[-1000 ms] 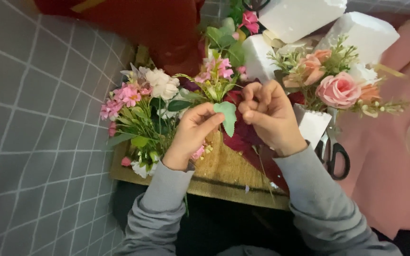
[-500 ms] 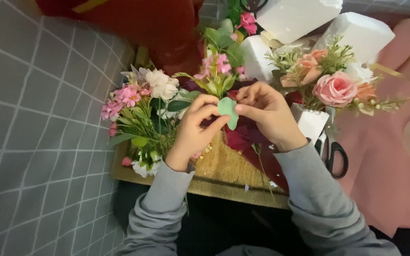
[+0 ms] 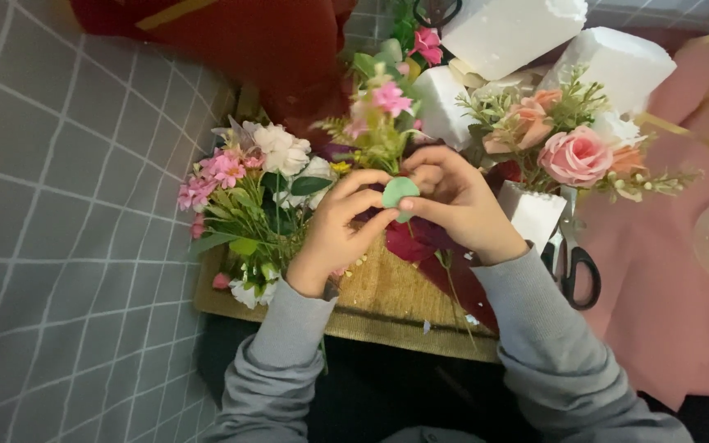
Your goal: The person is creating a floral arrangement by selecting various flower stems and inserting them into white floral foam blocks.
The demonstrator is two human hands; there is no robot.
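The small pale green leaf (image 3: 400, 194) is rounded and flat; the left hand (image 3: 340, 234) and right hand (image 3: 463, 205) both pinch it between fingertips.

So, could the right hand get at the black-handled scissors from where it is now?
Probably yes. The scissors lie in the open on the pink sheet, just beside the right hand, with nothing over the handles. But both hands pinch a small green leaf, so it would have to let go first.
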